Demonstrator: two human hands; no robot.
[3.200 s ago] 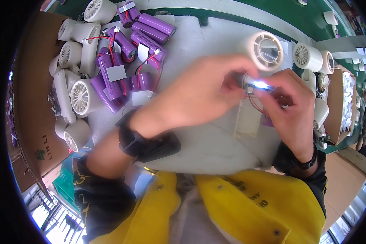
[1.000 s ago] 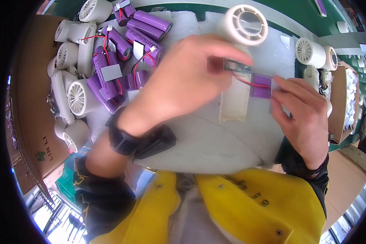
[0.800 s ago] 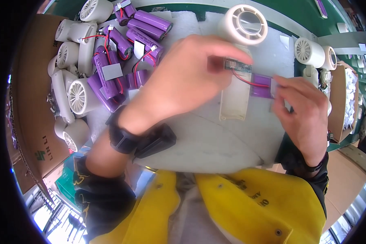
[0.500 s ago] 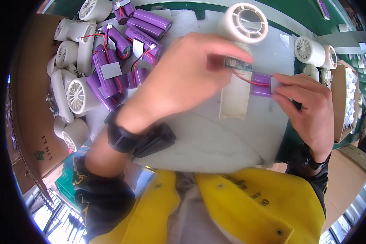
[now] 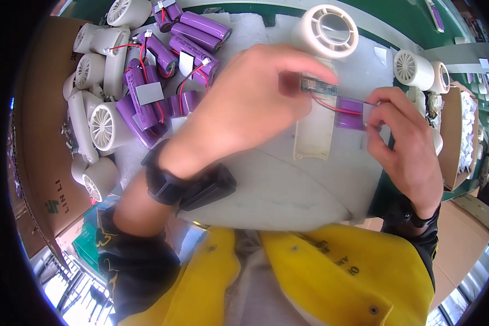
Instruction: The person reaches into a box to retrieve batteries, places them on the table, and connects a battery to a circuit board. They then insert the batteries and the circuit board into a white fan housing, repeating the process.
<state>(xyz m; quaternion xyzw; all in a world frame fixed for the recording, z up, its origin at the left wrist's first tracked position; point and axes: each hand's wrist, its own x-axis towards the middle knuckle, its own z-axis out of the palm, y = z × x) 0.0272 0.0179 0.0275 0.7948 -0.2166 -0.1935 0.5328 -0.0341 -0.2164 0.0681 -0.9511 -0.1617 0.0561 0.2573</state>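
Observation:
My left hand (image 5: 250, 103) reaches over the white work mat and pinches a small green circuit board (image 5: 320, 86) between thumb and fingers. Red and dark wires run from the board to a purple battery pack (image 5: 349, 115). At the pack's right end, the curled fingers of my right hand (image 5: 406, 144) grip it by a pale patch; the exact contact is partly hidden. Both parts are above the open, cream-coloured handle shell (image 5: 312, 138) of a handheld fan. Its round head (image 5: 328, 31) points away from me, with a ringed vent around a shiny disc.
Several purple battery packs (image 5: 146, 103) with wires and white pads lie to the left, beside white fan housings (image 5: 107, 126). A black object (image 5: 209, 187) is by my left wrist. More fan housings (image 5: 413, 68) and a carton of white pieces (image 5: 467, 130) stand right.
My right hand's fingers have bent more and shifted slightly at the pack's end. A white rounded part now shows beside that hand. My left hand and the board have barely moved.

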